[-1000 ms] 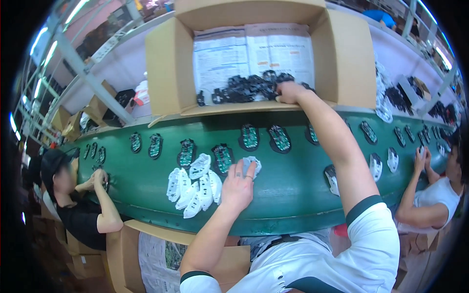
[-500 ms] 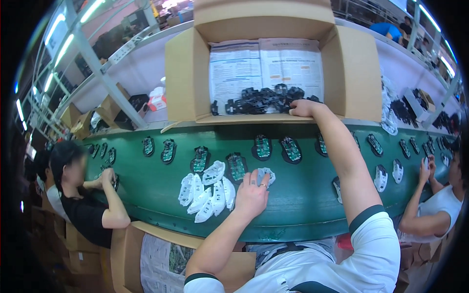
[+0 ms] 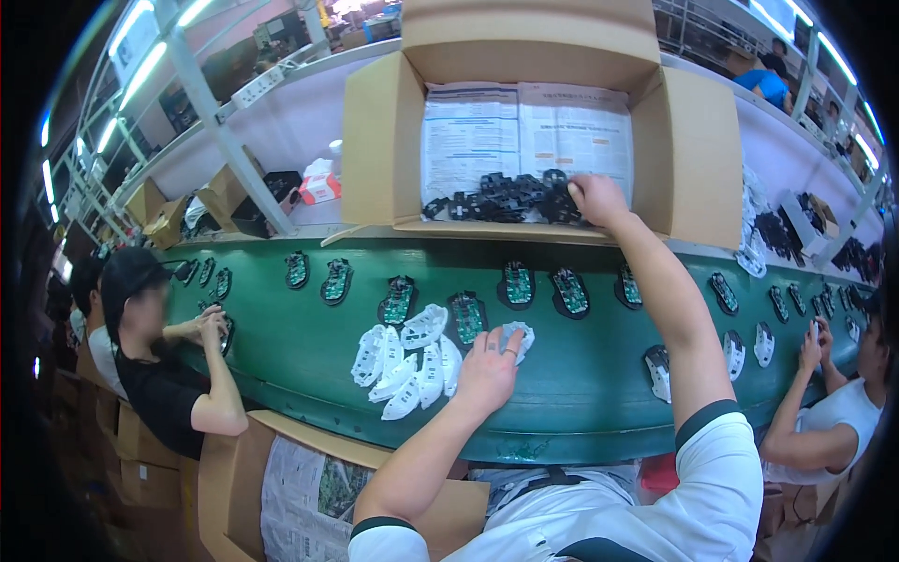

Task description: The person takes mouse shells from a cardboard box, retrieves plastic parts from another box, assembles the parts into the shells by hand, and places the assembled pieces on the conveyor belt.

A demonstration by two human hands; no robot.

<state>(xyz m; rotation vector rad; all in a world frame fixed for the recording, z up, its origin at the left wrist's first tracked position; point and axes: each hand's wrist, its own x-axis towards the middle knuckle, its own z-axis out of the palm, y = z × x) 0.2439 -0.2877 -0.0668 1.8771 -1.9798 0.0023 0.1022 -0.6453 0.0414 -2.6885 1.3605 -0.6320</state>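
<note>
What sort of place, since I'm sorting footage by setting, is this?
Likely a factory assembly line: circuit boards in dark shells are spaced along a green work surface, a cardboard box holds loose black parts, and people work on both sides.

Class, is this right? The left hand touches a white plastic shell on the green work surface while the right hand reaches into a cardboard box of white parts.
Not quite: the head view shows black plastic parts in the cardboard box; the rest stands.
</note>
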